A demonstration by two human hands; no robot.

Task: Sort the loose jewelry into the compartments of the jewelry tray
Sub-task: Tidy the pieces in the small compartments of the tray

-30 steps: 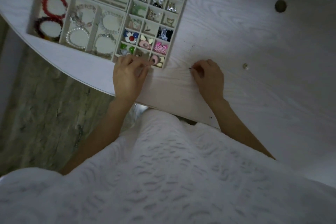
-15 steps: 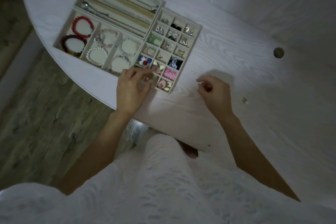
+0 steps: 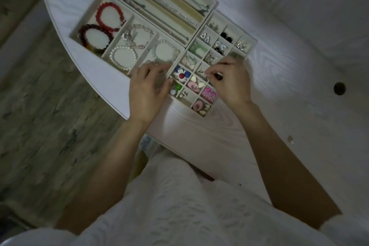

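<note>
Pinching a tiny, light, slippery earring (image 3: 214, 75) in my right hand (image 3: 231, 84), I am hovering it over the jewelry tray (image 3: 252, 45), left hand (image 3: 147, 94) relaxed alongside.

Jewelry tray (image 3: 199, 9) on table (image 3: 299, 66), bracelets (image 3: 108, 16) left.

The right hand (image 3: 229, 84) covers several small compartments of the jewelry tray (image 3: 235, 32); whatever its curled fingertips pinch is too small to tell. The left hand (image 3: 147, 94) is motion-blurred and hides the tray's near corner beneath its grip.
</note>
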